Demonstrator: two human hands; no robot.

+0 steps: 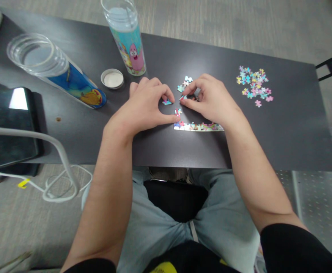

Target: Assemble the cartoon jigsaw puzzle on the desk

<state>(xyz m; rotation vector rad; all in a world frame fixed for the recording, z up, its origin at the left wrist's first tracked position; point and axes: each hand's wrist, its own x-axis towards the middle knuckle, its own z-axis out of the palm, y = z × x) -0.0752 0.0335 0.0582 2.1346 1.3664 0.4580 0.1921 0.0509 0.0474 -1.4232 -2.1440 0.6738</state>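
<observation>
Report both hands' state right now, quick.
Left hand: open, thumb at the joined puzzle strip, fingers by a loose piece; no grip visible.
Right hand: closed, thumb and finger pinching a small puzzle piece.

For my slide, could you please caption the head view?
Right hand pinching a puzzle piece, left hand at the joined strip.

Illumination: moderate, diffuse. Specular glare: hard-edged white patch on the tablet [12,117], frame left; soft sheen on the tabletop [291,132], upper centre. Fine detail: soft. Upper-right corner: darkened.
</observation>
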